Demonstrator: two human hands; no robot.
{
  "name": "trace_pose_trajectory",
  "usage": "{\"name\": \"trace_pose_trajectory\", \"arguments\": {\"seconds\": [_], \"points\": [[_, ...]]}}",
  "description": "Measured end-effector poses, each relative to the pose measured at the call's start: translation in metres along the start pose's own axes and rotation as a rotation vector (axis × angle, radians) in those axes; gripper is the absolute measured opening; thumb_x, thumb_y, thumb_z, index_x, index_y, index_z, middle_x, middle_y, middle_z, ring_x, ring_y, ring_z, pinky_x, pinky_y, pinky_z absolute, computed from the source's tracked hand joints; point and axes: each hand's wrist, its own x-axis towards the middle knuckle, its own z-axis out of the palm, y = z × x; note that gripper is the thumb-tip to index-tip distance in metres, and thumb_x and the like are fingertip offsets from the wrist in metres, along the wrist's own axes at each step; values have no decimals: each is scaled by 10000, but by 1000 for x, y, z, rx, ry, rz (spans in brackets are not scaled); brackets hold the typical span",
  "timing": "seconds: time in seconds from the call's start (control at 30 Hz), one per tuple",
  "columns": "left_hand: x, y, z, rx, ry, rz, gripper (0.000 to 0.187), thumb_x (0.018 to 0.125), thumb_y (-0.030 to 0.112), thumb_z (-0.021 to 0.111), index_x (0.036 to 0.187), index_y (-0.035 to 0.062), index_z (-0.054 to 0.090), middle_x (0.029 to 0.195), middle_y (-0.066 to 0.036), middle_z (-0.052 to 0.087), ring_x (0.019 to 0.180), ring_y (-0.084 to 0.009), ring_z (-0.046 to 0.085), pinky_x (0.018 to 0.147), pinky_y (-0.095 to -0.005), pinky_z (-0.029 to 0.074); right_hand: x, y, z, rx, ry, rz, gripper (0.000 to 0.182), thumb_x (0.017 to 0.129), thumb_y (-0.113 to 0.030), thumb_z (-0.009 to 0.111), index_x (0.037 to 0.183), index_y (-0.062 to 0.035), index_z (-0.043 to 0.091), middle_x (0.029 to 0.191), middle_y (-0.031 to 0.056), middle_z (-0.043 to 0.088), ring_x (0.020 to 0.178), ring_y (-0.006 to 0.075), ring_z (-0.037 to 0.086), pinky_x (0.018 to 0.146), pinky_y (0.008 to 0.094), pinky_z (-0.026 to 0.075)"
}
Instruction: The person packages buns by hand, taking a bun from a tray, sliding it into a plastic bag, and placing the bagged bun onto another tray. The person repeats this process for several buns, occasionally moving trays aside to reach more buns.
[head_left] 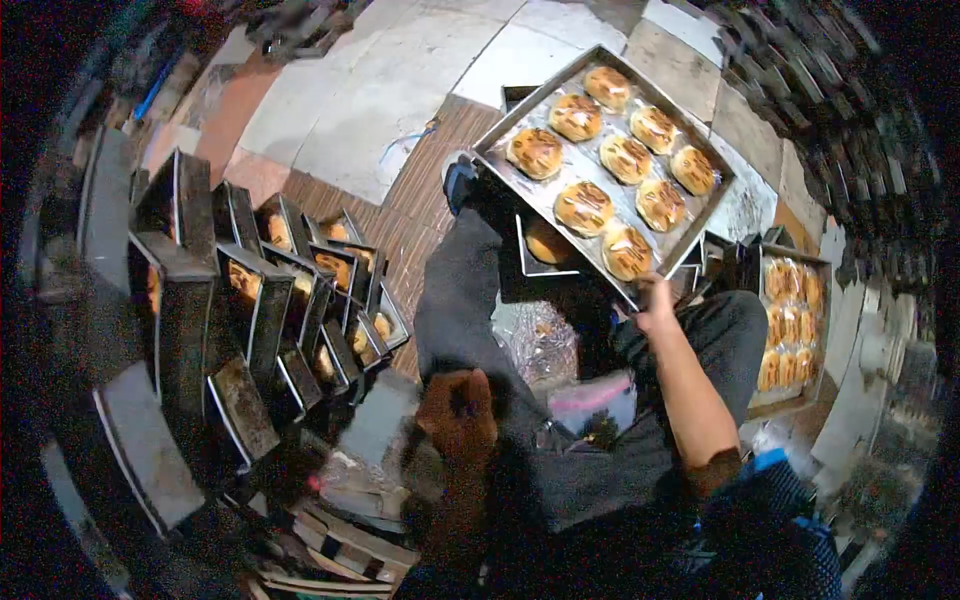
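Observation:
My right hand (655, 305) grips the near corner of a metal tray (505, 180), which is raised and tilted. Several round browned buns (625, 158) lie on the tray's shiny lining. My left hand (457, 405), in shadow and a little blurred, is closed in front of my left leg, apart from the tray. Whatever it may hold cannot be made out. Below the raised tray, a dark pan with a bun (547, 243) is partly hidden.
Stacked dark tins with baked goods (255, 285) stand at the left. Another tray of buns (795, 395) is at the right. Clear plastic (535, 345) lies between my legs. Dark racks or stacks (840, 130) rise at the upper right, and a tiled floor (350, 110) lies beyond.

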Motion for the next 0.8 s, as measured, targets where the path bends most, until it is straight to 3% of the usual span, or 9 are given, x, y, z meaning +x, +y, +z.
{"name": "trace_pose_trajectory", "arguments": {"seconds": [0.07,0.17,0.27,0.33,0.4,0.47,0.53,0.67,0.8], "points": [[7,-6,5,-21,55,148,189,840,159,674,740,10,613,652,-69,562,522,-171,481,508,-313,379,-18,-1,20,-64,58,-163,66,763,-148,533,766,-82,544,781,58,527,668,233,511,620,353,462],[-7,14,3,-150,-6,-40,169,850,130,687,765,3,615,662,27,499,597,-38,394,513,-211,313,-60,-44,19,-217,138,-291,59,715,-146,548,700,-91,564,681,44,498,590,195,473,507,348,394],[-19,13,3,-58,-47,27,169,856,120,677,755,3,611,668,31,512,585,-46,395,517,-213,325,-114,-118,-2,-191,135,-373,52,674,-187,567,678,-136,556,623,12,470,514,192,466,456,365,371],[-23,9,6,-25,-28,97,167,845,121,682,740,12,612,654,0,520,554,-91,423,506,-255,337,-132,-153,-48,-215,17,-366,299,619,-229,598,883,-89,581,860,79,576,735,199,543,592,427,414],[-30,13,6,-3,9,137,165,835,122,686,726,21,612,639,-31,528,523,-135,451,495,-297,350,-120,-165,-105,-13,-94,-396,223,620,-218,597,811,-110,560,757,42,557,635,160,532,507,319,409],[-38,16,3,188,21,214,179,820,175,692,716,53,614,645,-41,548,582,-212,515,539,-351,390,-253,-168,-101,15,57,-493,140,637,-194,586,735,-116,523,678,14,532,554,141,513,443,268,401],[-42,25,-2,286,-37,198,169,803,209,699,719,87,619,678,-34,570,682,-256,546,622,-398,410,-231,-173,-171,155,-47,-576,113,653,-185,583,663,-119,492,623,16,514,503,159,505,420,307,426],[-40,26,0,341,-68,317,149,794,232,716,749,108,647,727,-26,611,757,-242,571,701,-372,426,-241,-186,-277,279,98,-575,159,691,-190,580,597,-133,465,559,27,492,435,176,480,375,317,414],[-39,31,4,392,-105,376,152,799,236,715,767,98,659,783,-40,632,776,-245,573,727,-378,441,-213,-183,-373,286,204,-666,151,693,-235,566,617,-154,464,652,14,521,469,133,470,400,283,382]]}}
